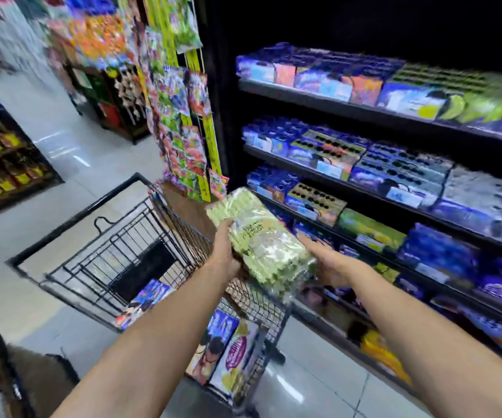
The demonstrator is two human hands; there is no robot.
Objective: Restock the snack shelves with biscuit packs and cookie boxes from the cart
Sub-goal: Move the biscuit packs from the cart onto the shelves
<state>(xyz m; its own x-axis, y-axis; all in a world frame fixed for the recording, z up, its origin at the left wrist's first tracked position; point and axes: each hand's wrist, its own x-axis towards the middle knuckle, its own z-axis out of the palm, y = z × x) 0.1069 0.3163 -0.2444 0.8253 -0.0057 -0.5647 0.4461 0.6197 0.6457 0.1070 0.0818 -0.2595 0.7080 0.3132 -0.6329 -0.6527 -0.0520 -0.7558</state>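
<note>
Both bare arms reach forward and the two hands meet on a single item. The left hand (224, 245) grips the left edge of a green biscuit pack (262, 242) wrapped in clear plastic, thumb on top and fingers tucked beneath. The right hand (331, 262) props the pack's right side and near end from below. Its fingers seem to stretch forward along the edge, though motion blur hides whether they curl. The pack sits tilted between the hands, its far end higher and leaning left, held in the air and touching neither cart nor shelf.

Directly below and to the left of the hands stands a black wire cart (141, 236). Several blue and purple cookie boxes (228, 351) stand on edge at its near end, under the left forearm; another one (145, 300) lies just left of that arm. A brown carton sits at the cart's far side, just beyond the left hand.

To the right of the hands run dark snack shelves (394, 114), stocked tier upon tier with blue, purple and green boxes. Beyond the hands, hanging snack packets (183, 116) drape down a rack in strips.
</note>
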